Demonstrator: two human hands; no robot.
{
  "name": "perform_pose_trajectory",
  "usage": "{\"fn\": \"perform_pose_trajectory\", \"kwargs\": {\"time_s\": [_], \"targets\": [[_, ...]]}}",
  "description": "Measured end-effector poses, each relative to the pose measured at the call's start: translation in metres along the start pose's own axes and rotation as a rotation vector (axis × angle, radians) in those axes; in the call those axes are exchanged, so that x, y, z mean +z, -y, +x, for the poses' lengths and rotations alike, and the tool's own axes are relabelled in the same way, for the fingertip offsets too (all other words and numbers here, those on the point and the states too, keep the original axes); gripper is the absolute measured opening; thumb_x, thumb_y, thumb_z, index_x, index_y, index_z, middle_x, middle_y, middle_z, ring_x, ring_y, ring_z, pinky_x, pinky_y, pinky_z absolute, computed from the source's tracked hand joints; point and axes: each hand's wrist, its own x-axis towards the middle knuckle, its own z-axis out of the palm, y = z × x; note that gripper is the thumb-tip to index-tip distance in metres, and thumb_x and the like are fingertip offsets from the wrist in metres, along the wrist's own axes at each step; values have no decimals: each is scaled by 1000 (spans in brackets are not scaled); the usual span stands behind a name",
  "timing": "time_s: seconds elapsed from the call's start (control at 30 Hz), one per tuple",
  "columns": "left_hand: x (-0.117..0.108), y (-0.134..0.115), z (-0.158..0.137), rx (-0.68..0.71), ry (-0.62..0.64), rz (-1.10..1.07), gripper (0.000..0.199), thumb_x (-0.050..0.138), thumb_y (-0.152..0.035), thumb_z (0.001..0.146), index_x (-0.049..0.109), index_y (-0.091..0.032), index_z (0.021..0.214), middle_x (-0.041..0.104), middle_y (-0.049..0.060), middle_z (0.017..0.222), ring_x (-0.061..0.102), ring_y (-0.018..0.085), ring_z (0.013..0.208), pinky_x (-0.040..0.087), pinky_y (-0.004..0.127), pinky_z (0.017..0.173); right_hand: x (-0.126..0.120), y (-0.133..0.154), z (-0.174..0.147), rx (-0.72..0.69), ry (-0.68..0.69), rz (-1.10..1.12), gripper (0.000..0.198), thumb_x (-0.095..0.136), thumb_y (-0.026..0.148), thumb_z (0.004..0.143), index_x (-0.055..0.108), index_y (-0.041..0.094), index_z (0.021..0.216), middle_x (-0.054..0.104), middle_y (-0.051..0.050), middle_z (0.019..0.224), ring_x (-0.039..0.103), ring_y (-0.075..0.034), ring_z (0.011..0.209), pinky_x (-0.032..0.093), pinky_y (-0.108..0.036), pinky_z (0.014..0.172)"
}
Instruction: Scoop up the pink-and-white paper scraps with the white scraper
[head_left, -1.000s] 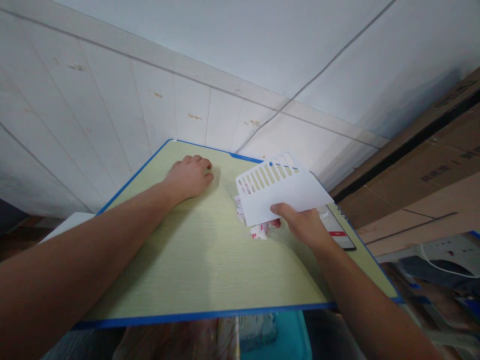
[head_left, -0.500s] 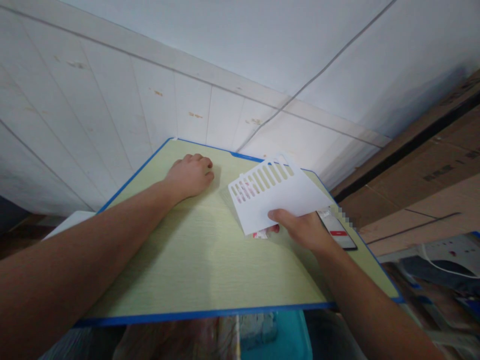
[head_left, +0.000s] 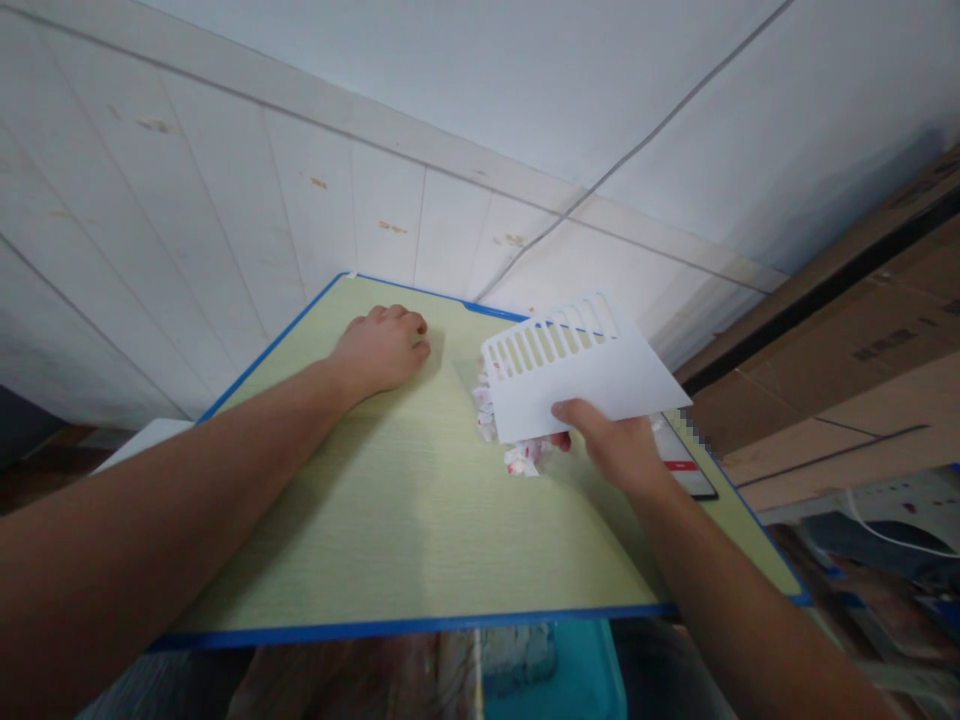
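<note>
The right grip (head_left: 615, 450) is closed on the near edge of a slotted white card (head_left: 585, 390). Red-and-white packets (head_left: 523, 459) show just left of it, a phone (head_left: 696, 482) right; farther left, the left hand (head_left: 381, 350) curls loosely, contents hidden.

The flat white slotted sheet (head_left: 577, 392) looks like smooth, matt plastic or card, the small white-and-red wrapped pieces (head_left: 523, 458) crinkled and papery or filmy, the pale yellow-green tabletop (head_left: 360, 530) wood-grained with a soft sheen, its blue edging (head_left: 412, 629) smooth plastic, and the brown boxes (head_left: 817, 380) dull cardboard.
</note>
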Motion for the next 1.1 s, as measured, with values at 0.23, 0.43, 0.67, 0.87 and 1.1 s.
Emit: {"fn": "perform_pose_trajectory", "kwargs": {"time_s": [0.23,0.43,0.67,0.87,1.1], "targets": [[3,2,1,10,-18,-23,53,62,-39,115,88,-22,157,81,21,170,73,45,161,59,63,138,1,1,1,-4,-24,-6,26,74,46,75,64,31,57,65,-1,55,60,-21,53,56,-35,55],[2,1,1,0,-2,11,55,57,-40,117,86,-22,160,79,19,174,71,43,164,58,58,139,2,-6,1,-11,48,-93,37,76,50,86,66,31,57,71,-5,61,70,-25,62,66,-40,70],[-1,-2,0,-8,16,18,55,56,-36,118,85,-18,161,79,22,173,71,44,164,59,59,138,1,-4,0,-2,129,-57,36,78,50,86,66,31,58,73,-6,61,73,-26,63,68,-41,72],[0,-3,0,-1,-3,8,56,57,-37,117,86,-18,160,80,22,173,72,45,164,59,62,138,2,-7,2,-17,73,-81,42,77,55,92,73,30,58,76,-8,63,73,-27,63,68,-42,73],[-2,-4,-1,1,11,25,57,54,-36,117,85,-17,161,80,23,172,72,45,163,60,61,137,3,-5,1,13,144,-45,40,79,51,88,66,31,56,75,-8,61,75,-27,61,69,-41,71]]}}
